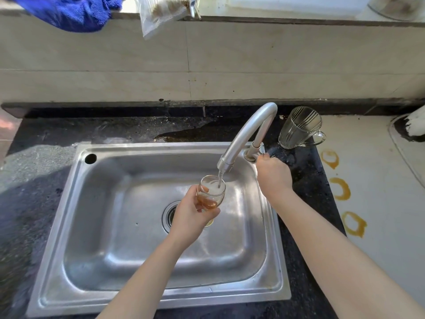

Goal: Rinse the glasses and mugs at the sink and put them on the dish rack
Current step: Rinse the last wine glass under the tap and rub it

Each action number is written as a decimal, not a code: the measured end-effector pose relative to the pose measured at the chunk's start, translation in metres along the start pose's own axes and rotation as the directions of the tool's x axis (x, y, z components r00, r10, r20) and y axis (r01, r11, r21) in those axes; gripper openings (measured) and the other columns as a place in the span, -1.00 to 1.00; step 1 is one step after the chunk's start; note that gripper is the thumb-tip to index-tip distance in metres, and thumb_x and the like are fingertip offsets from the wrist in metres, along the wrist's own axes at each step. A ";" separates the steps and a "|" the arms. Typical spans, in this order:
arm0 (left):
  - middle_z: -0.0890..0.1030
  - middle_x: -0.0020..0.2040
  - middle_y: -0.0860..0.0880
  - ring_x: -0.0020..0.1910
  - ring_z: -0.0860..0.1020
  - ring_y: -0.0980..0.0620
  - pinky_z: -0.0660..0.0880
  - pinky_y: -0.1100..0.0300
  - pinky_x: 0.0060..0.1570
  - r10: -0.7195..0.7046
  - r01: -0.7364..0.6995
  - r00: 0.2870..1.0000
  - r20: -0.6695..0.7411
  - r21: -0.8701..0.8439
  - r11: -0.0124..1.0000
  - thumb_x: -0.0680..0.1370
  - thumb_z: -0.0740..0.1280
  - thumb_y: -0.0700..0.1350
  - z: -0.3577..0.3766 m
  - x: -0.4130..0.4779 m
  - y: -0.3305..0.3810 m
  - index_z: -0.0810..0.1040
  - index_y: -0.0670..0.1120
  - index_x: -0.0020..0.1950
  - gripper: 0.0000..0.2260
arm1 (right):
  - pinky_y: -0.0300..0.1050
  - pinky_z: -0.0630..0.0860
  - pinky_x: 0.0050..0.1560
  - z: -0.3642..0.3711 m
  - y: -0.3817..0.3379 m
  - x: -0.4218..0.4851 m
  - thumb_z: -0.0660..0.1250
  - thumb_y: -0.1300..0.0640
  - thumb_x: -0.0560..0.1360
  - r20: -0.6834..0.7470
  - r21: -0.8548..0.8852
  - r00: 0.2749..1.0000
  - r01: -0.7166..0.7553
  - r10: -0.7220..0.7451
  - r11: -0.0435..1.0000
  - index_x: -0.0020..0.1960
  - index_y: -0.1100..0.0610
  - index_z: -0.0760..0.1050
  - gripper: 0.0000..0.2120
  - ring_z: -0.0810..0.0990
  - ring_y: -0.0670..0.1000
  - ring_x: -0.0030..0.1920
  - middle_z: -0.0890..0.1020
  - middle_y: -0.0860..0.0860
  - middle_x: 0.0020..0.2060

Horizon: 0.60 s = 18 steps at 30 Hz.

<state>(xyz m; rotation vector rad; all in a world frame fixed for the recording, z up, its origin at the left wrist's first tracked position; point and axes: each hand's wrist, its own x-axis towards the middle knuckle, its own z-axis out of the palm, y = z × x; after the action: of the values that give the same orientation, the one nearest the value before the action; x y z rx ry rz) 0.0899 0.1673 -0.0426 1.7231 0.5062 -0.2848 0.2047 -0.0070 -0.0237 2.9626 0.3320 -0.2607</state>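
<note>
The left hand [193,217] holds a small glass [211,192] right under the mouth of the tap [248,132], over the sink [96,215], so the running water falls straight in and washes out the brown drink at the bottom. Its grip is closed round the low part of the glass. The right hand [273,178] has its grip curled on the foot of the tap, I think to turn the water up or off. A glass mug [299,127] stands on the dark surface just beside the tap's foot. No dish rack shows.
</note>
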 end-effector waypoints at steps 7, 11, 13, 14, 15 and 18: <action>0.65 -0.10 0.12 -0.27 0.57 0.39 0.36 0.58 -0.29 0.010 -0.011 1.000 0.021 0.057 0.998 0.39 0.51 -0.26 -0.002 0.000 0.000 0.51 0.01 0.09 -0.64 | 0.03 0.42 0.08 -0.002 0.002 -0.006 0.16 0.26 0.55 -0.003 0.319 0.996 -0.079 0.084 0.945 0.26 0.23 0.45 -0.70 0.47 0.17 0.17 0.55 0.14 0.15; 0.64 -0.11 0.16 -0.29 0.55 0.45 0.35 0.59 -0.30 0.001 -0.004 0.999 0.034 0.097 0.995 0.39 0.51 -0.23 -0.003 0.001 0.000 0.51 0.02 0.10 -0.64 | -0.12 0.41 0.18 -0.011 -0.008 -0.033 0.28 0.23 0.49 -0.132 0.681 0.972 -0.053 0.193 0.731 0.26 0.14 0.52 -0.67 0.45 0.03 0.20 0.58 0.02 0.13; 0.64 -0.13 0.17 -0.30 0.55 0.44 0.36 0.57 -0.32 -0.005 0.001 0.999 0.035 0.106 0.994 0.40 0.50 -0.22 -0.003 0.002 -0.001 0.51 0.02 0.08 -0.66 | -0.38 0.41 0.01 -0.016 -0.019 -0.046 0.37 0.20 0.46 0.107 0.893 0.990 -0.138 0.095 0.429 0.21 0.13 0.55 -0.68 0.52 -0.06 0.08 0.61 0.00 0.08; 0.65 -0.13 0.16 -0.29 0.56 0.42 0.37 0.56 -0.32 -0.006 0.003 0.999 0.036 0.105 0.994 0.40 0.50 -0.22 -0.003 0.003 -0.001 0.51 0.02 0.07 -0.67 | -0.43 0.41 -0.05 -0.017 -0.026 -0.049 0.44 0.16 0.40 0.228 0.941 0.974 -0.218 -0.010 0.257 0.23 0.14 0.53 -0.60 0.53 -0.07 0.06 0.61 0.01 0.10; 0.66 -0.13 0.14 -0.27 0.57 0.37 0.37 0.55 -0.33 -0.009 0.005 0.999 0.040 0.098 0.995 0.40 0.50 -0.22 -0.004 0.003 -0.002 0.51 0.02 0.06 -0.68 | -0.41 0.41 -0.05 -0.013 -0.031 -0.050 0.50 0.09 0.34 0.304 0.942 0.948 -0.284 -0.092 0.181 0.27 0.14 0.50 -0.48 0.53 -0.08 0.08 0.60 0.00 0.12; 0.68 -0.12 0.09 -0.20 0.63 0.20 0.41 0.52 -0.32 -0.011 0.008 0.998 0.067 0.036 0.999 0.41 0.48 -0.26 -0.004 0.005 -0.004 0.52 0.00 0.05 -0.70 | -0.31 0.37 0.06 -0.002 -0.047 -0.047 0.60 0.03 0.26 0.339 0.921 0.927 -0.291 -0.161 0.259 0.29 0.08 0.46 -0.34 0.49 -0.10 0.17 0.57 -0.09 0.11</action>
<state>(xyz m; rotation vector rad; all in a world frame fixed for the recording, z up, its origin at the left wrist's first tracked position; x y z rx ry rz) 0.0919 0.1725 -0.0471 1.7402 0.4631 -0.3590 0.1492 0.0287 -0.0193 3.9314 -0.1143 -1.5561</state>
